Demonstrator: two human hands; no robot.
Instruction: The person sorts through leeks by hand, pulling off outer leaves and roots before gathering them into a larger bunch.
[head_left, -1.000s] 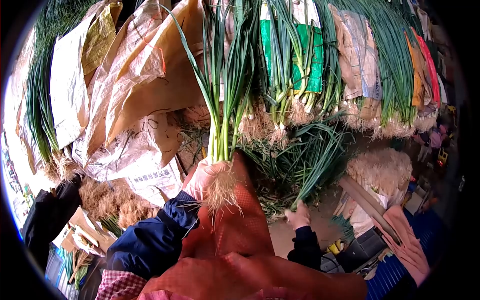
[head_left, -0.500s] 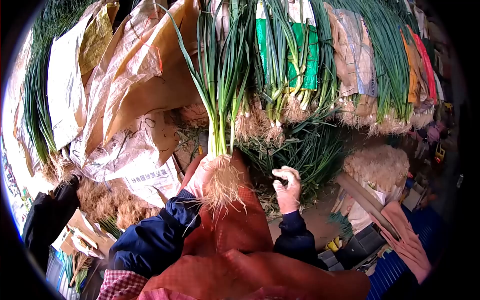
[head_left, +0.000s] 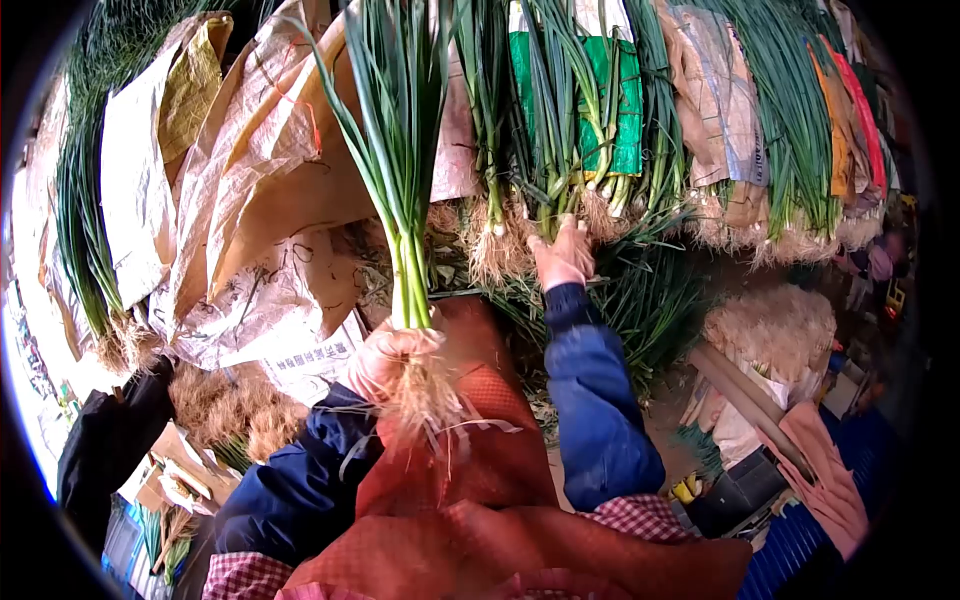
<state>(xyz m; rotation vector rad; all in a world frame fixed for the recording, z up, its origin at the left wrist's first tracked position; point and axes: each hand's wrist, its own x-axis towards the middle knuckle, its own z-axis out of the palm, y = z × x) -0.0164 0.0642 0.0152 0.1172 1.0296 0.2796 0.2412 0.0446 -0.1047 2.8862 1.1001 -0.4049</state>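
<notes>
My left hand (head_left: 385, 358) is closed around the white lower stems of a bunch of green onions (head_left: 410, 265). Their pale, stringy roots (head_left: 425, 405) hang below the fist over my lap, and the long green leaves point away from me. Farther forward, my right hand (head_left: 565, 255) has its fingers closed at the root end of more green onions (head_left: 550, 190), which lie on the row in front of me. The fingers partly hide those stems. Beside that hand, another clump with bushy roots (head_left: 497, 250) hangs over the edge.
Woven sacks (head_left: 270, 200) separate piles of green onions along the row. Loose leaves (head_left: 640, 300) are heaped below it. At the right are a bundle of roots (head_left: 770, 325), a wooden bar (head_left: 745, 400) and a pink cloth (head_left: 820, 470). Another person's dark sleeve (head_left: 110, 430) reaches in at left.
My right hand has moved forward from above the loose leaves to the green onions on the row, and its fingers have closed. The bunch in my left hand has shifted slightly left and down.
</notes>
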